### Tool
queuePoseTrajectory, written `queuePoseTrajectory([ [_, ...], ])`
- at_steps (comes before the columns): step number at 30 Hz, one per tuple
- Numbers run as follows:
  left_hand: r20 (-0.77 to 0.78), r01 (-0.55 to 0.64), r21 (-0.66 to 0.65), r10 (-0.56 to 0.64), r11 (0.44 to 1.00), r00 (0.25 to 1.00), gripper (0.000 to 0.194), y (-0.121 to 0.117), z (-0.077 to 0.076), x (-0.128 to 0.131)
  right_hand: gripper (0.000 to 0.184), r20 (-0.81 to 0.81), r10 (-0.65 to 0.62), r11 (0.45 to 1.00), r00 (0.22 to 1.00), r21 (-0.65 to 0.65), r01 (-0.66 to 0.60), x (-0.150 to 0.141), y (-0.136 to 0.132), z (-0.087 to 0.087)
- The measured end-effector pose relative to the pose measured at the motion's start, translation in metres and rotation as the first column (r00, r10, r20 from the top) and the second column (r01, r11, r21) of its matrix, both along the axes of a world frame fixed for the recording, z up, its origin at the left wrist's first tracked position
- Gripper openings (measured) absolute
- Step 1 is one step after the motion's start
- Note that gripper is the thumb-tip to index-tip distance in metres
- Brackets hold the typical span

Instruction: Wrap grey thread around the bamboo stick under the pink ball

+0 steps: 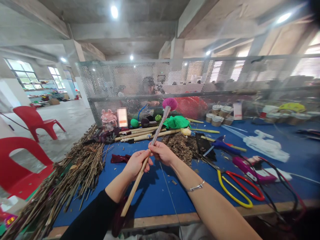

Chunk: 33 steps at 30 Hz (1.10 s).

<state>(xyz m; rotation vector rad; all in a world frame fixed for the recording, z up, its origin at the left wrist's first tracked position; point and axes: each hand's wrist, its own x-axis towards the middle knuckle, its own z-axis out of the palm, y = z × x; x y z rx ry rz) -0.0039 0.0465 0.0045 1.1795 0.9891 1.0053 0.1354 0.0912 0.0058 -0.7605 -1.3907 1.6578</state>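
Note:
Both my hands hold one wooden stick (135,191), tilted up and away from me over the blue table. A round magenta fabric-covered head (170,104) tops it, and greyish wrapping covers the upper shaft down to my fingers. The lower part is bare wood. My left hand (136,162) closes round the stick just below the wrapping's end. Just above it, my right hand (162,152) pinches the wrapped shaft. A thin pale line (168,181) crosses the table below; whether it is thread or a seam I cannot tell. Dark red cloth (120,158) lies left of my hands.
Dry twigs (85,166) are heaped at left. Behind lie wooden sticks (137,136), green cloth (177,122) and brown scraps (178,146). Large scissors (235,186) and a magenta device (253,170) with cables lie right. A perforated metal screen (112,80) stands behind, with a person beyond.

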Motion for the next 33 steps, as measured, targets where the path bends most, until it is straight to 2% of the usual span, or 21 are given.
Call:
queuePoseTrajectory([
  [1, -0.066, -0.021, 0.020, 0.022, 1.000, 0.998, 0.046, 0.001, -0.001, -0.002, 0.044, 0.025, -0.025, 1.000, 0.999, 0.013, 0.025, 0.000, 0.001, -0.001],
  [3, -0.228, -0.118, 0.144, 0.149, 0.983, 0.962, 0.043, 0.002, -0.004, -0.005, 0.043, 0.066, -0.066, 0.997, 0.996, 0.041, 0.063, -0.002, 0.002, -0.002],
  [5, -0.336, -0.189, 0.315, 0.296, 0.930, 0.894, 0.039, 0.002, -0.004, -0.009, 0.042, 0.091, -0.093, 0.994, 0.992, 0.062, 0.087, -0.002, 0.004, -0.004],
  [6, -0.362, -0.190, 0.364, 0.326, 0.912, 0.873, 0.037, 0.002, -0.003, -0.010, 0.041, 0.102, -0.100, 0.993, 0.990, 0.066, 0.093, -0.002, 0.004, -0.005],
  [8, -0.388, -0.143, 0.362, 0.288, 0.921, 0.876, 0.035, 0.001, 0.001, -0.011, 0.041, 0.122, -0.108, 0.992, 0.987, 0.071, 0.100, -0.002, 0.005, -0.005],
  [10, -0.355, -0.106, 0.262, 0.198, 0.959, 0.914, 0.035, 0.000, 0.005, -0.011, 0.040, 0.117, -0.104, 0.993, 0.988, 0.075, 0.095, -0.001, 0.004, -0.003],
  [14, -0.072, -0.028, 0.009, 0.028, 1.000, 0.997, 0.039, 0.002, 0.009, -0.010, 0.041, -0.006, -0.009, 0.999, 1.000, 0.034, 0.009, 0.002, 0.000, 0.002],
  [16, 0.031, 0.052, -0.055, -0.051, 0.997, 0.998, 0.040, 0.003, 0.006, -0.010, 0.041, -0.030, 0.021, 1.000, 0.999, 0.010, -0.021, 0.003, 0.000, 0.002],
  [17, 0.031, 0.076, -0.065, -0.074, 0.995, 0.997, 0.040, 0.003, 0.004, -0.010, 0.040, -0.014, 0.021, 1.000, 1.000, 0.005, -0.021, 0.002, 0.000, 0.001],
  [19, -0.071, 0.052, -0.010, -0.053, 0.999, 0.996, 0.038, 0.002, 0.000, -0.009, 0.039, 0.052, -0.011, 1.000, 0.999, 0.017, 0.011, 0.001, 0.002, -0.002],
  [22, -0.253, -0.070, 0.196, 0.119, 0.978, 0.960, 0.034, 0.001, -0.006, -0.006, 0.038, 0.110, -0.082, 0.995, 0.990, 0.069, 0.075, -0.003, 0.005, -0.006],
  [23, -0.265, -0.093, 0.216, 0.150, 0.972, 0.953, 0.033, 0.000, -0.007, -0.005, 0.038, 0.105, -0.090, 0.994, 0.990, 0.079, 0.082, -0.003, 0.005, -0.006],
  [25, -0.210, -0.078, 0.141, 0.106, 0.987, 0.972, 0.036, 0.000, -0.006, -0.002, 0.040, 0.066, -0.056, 0.997, 0.996, 0.061, 0.052, -0.003, 0.004, -0.004],
  [27, -0.083, 0.004, 0.040, -0.001, 0.999, 0.997, 0.039, 0.001, -0.004, -0.002, 0.041, 0.021, 0.003, 1.000, 1.000, 0.019, -0.003, -0.002, 0.002, -0.002],
  [29, -0.003, 0.089, -0.002, -0.089, 0.996, 0.996, 0.045, 0.002, -0.003, -0.002, 0.041, 0.013, 0.025, 1.000, 1.000, -0.005, -0.025, 0.000, 0.001, 0.000],
  [31, -0.047, 0.071, 0.034, -0.069, 0.997, 0.996, 0.046, 0.003, -0.005, -0.004, 0.040, 0.047, -0.008, 1.000, 0.999, 0.003, 0.008, 0.000, 0.002, -0.001],
  [33, -0.168, -0.023, 0.160, 0.051, 0.987, 0.984, 0.040, 0.004, -0.009, -0.005, 0.039, 0.089, -0.058, 0.998, 0.994, 0.031, 0.056, 0.000, 0.004, -0.004],
])
